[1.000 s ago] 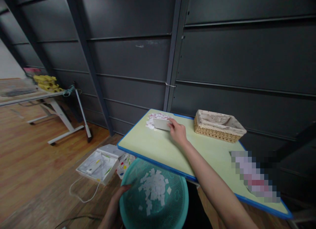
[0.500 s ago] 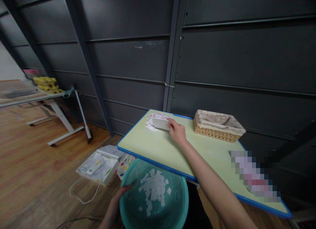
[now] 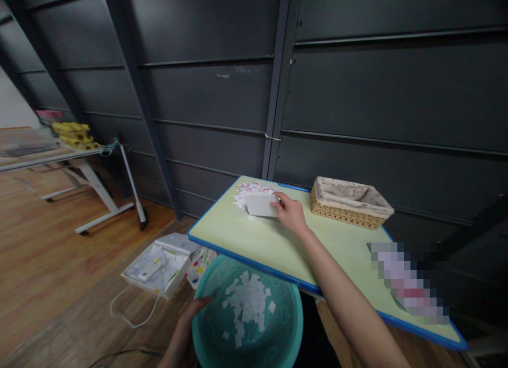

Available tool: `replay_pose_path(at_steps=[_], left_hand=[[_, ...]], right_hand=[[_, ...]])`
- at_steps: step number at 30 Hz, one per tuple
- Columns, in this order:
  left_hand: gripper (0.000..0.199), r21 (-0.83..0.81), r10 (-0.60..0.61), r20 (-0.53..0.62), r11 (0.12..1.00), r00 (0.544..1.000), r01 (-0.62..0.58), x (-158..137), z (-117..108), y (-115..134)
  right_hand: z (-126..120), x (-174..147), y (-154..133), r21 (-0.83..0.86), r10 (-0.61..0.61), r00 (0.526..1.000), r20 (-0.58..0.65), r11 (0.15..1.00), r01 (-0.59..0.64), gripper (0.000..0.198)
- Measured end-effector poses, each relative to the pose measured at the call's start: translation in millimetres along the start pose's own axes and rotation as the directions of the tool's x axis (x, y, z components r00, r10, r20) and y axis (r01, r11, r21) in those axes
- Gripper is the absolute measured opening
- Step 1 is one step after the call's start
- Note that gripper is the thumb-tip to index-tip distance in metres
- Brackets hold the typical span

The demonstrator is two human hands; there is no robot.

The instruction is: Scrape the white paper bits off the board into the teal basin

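Note:
My right hand (image 3: 291, 213) pinches a flat white card (image 3: 262, 205) by its right end, fingers closed. The card stands on its edge over the pale green tabletop (image 3: 238, 233), at the near side of a heap of small white and pinkish paper pieces (image 3: 254, 188). Below the table edge, my left hand (image 3: 197, 308) grips the rim of a teal plastic basin (image 3: 293, 315), thumb over the inside; its other fingers are hidden behind the wall. White square paper pieces (image 3: 248, 299) lie in the bottom of the basin.
A lined wicker basket (image 3: 349, 212) stands at the table's back right, with a blurred-out item (image 3: 408, 288) nearer. An open white box (image 3: 156, 270) with a cord lies on the floor at left. Behind it stands another table (image 3: 47, 156) with yellow bundles (image 3: 75, 135). A dark panelled wall (image 3: 206, 92) rises behind.
My right hand has drawn the card slightly toward me and right, away from the heap, and its face shows more. My left hand and the basin stay put.

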State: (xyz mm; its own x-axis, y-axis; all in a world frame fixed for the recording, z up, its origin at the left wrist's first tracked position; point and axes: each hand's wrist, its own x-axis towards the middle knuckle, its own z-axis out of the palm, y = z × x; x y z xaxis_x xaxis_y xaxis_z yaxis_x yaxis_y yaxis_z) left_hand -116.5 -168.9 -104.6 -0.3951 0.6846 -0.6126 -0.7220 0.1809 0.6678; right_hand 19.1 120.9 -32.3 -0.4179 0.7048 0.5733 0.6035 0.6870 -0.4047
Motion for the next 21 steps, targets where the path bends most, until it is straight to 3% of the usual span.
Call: replay_pose_path(at_steps=[12, 16, 21], left_hand=[[0.038, 0.033, 0.008, -0.031, 0.999, 0.999, -0.007, 0, -2, 1], [0.049, 0.027, 0.02, -0.069, 0.999, 0.997, -0.018, -7, 5, 5], [0.073, -0.024, -0.02, -0.039, 1.0, 0.999, 0.019, -5, 6, 7]], right_hand=[[0, 2, 7, 0.084, 0.019, 1.0, 0.001, 0.996, -0.019, 0.033], [1, 2, 7, 0.118, 0.023, 0.999, -0.034, 0.993, -0.019, 0.033], [15, 1, 0, 0.09, -0.027, 0.999, -0.032, 0.995, 0.03, 0.031]])
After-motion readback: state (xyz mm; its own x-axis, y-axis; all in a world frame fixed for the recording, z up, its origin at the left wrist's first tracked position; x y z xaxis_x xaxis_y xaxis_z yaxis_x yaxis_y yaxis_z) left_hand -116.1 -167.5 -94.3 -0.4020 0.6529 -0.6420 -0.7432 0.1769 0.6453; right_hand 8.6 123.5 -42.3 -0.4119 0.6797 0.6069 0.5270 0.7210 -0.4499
